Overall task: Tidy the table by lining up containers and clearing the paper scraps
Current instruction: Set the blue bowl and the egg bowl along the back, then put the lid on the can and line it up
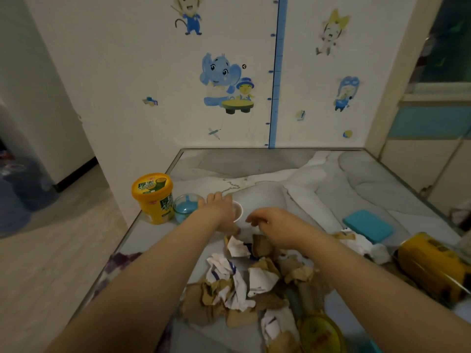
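A yellow tub [153, 197] stands upright at the table's left edge, with a clear container with a blue lid [185, 208] just right of it. My left hand [219, 210] rests over a small white cup [238, 211], fingers wrapped around it. My right hand [274, 226] hovers right of the cup with fingers curled and nothing in it. A heap of brown and white paper scraps [251, 284] lies under my forearms. A yellow can [433, 266] lies on its side at the right, and a yellow lidded tub [319, 335] sits at the near edge.
A teal box [368, 225] lies on the marble-patterned table [254, 169] at the right, beside crumpled white paper [367, 244]. The table stands against a wall with cartoon stickers. Floor drops off past the left edge.
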A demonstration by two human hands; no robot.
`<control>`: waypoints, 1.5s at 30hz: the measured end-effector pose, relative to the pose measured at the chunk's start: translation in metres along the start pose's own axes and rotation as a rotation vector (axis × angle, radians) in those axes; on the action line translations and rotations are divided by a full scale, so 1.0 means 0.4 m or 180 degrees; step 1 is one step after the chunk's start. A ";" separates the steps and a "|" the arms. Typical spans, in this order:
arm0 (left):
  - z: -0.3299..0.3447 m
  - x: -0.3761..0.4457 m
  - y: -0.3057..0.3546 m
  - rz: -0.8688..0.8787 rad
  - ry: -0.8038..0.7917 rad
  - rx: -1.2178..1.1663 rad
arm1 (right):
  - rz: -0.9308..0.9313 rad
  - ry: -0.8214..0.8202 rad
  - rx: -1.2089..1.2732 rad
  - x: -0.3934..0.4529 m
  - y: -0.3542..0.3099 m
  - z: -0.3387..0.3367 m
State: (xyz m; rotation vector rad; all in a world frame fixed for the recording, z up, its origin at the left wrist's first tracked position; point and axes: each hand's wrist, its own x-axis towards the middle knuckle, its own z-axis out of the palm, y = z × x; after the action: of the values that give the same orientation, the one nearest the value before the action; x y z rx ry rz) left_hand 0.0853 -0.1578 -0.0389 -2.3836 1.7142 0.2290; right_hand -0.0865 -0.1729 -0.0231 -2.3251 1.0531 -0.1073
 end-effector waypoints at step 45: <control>0.075 -0.467 0.361 0.1357 0.0069 -0.0582 | 0.2299 0.0713 -0.1576 -0.461 0.410 -0.158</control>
State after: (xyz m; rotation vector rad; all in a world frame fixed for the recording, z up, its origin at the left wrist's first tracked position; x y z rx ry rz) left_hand -0.1112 -0.0237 -0.0334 -2.1086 2.2870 0.4395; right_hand -0.3407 -0.1571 -0.0295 -2.2011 2.1671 0.2010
